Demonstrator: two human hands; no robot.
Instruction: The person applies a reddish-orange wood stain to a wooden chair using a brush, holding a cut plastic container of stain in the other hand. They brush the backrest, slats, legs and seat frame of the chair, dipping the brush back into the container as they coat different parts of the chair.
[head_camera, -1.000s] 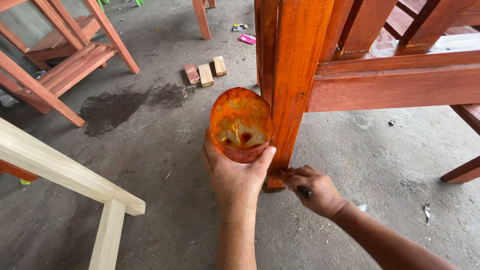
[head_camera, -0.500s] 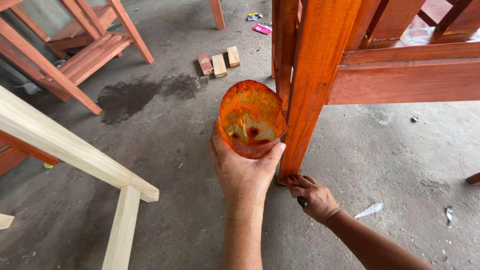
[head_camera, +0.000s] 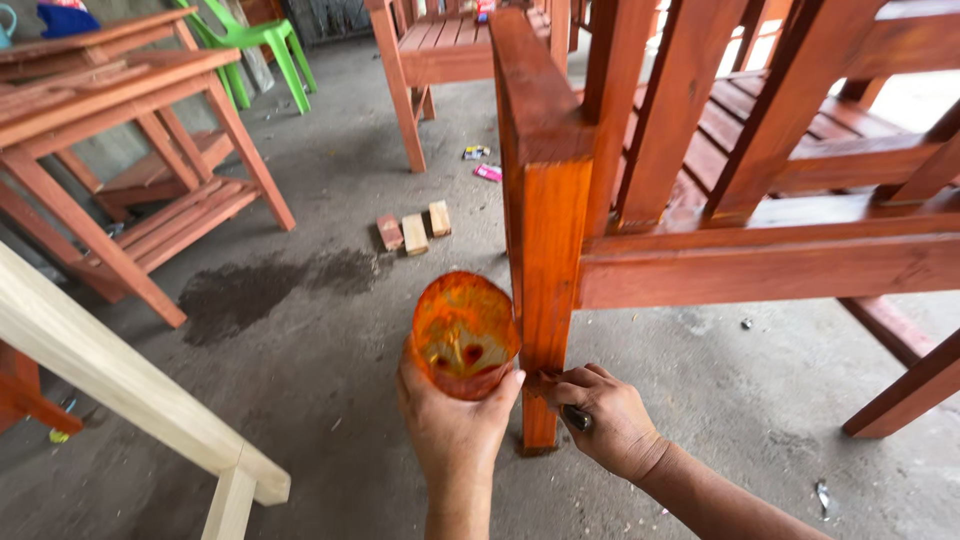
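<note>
The left hand (head_camera: 455, 425) is clamping its fingers on the stain cup (head_camera: 464, 335); the right hand (head_camera: 600, 420), gripping a brush (head_camera: 572, 414), has been climbing the orange leg (head_camera: 545, 300).

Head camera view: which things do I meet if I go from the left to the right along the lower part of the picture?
Unpainted pale wooden frame → left hand holding an orange-stained cup → orange wooden leg → right hand at the leg, gripping a dark tool handle → dark red slanted leg.

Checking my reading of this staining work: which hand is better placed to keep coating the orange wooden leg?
Right. The right hand grips a dark-handled tool against the orange wooden leg; the left hand is occupied with the orange-stained plastic cup.
</note>
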